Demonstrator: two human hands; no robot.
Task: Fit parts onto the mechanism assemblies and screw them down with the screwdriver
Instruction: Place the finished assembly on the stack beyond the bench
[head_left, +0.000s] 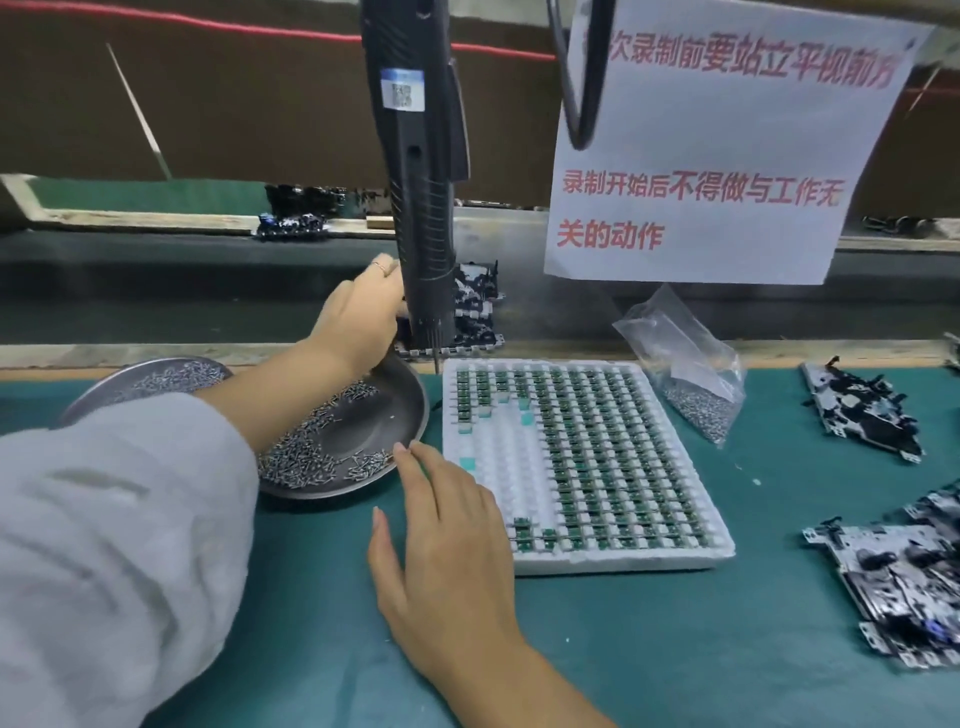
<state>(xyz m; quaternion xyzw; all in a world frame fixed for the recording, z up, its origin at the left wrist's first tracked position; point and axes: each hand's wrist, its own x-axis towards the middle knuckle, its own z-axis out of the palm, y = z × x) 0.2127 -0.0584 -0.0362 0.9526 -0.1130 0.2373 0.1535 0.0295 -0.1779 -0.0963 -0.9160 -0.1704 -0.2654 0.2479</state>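
Left hand (363, 312) reaches behind hanging screwdriver (421, 208); grip hidden, cannot tell. Right hand (447, 551) relaxed between screw dish (410, 415) and tray (623, 558).

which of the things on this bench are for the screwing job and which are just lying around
For the job:
screwdriver
dish of screws
tray of small green parts
mechanism assemblies
assembly behind the screwdriver, which the left hand reaches toward

Lying about:
plastic bag of screws
paper notice
second dish

The right hand holds nothing.
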